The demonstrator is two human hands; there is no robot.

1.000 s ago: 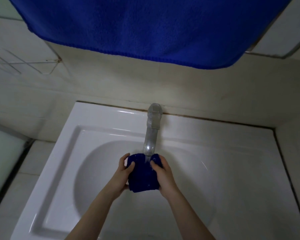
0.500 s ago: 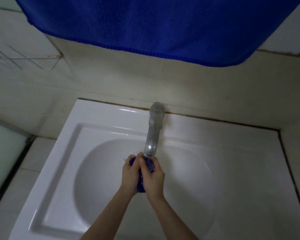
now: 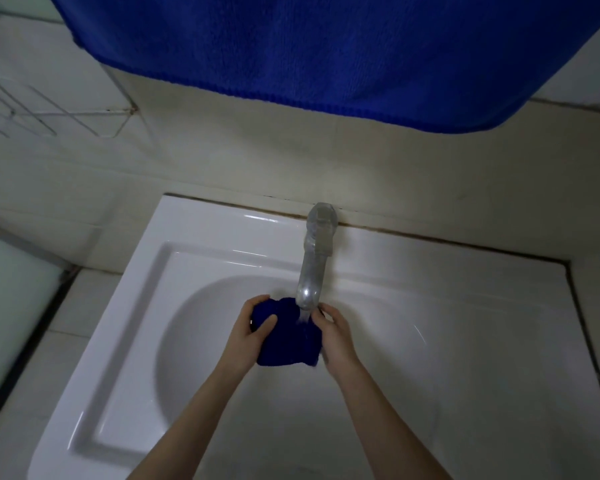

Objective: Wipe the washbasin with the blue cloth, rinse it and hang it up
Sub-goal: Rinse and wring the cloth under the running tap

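A small dark blue cloth is bunched between both my hands over the bowl of the white washbasin. It sits right under the spout of the metal tap, and a stream of water runs onto it. My left hand grips the cloth's left side, thumb on top. My right hand holds its right side, fingers curled at the edge near the water.
A large blue towel hangs across the top of the view above the basin. A white wire rack is fixed to the tiled wall at the left. A pale panel stands at the far left.
My hands were pressed together, squeezing the cloth into a tight wad; now they have drawn apart and the cloth is spread wider under the running water.
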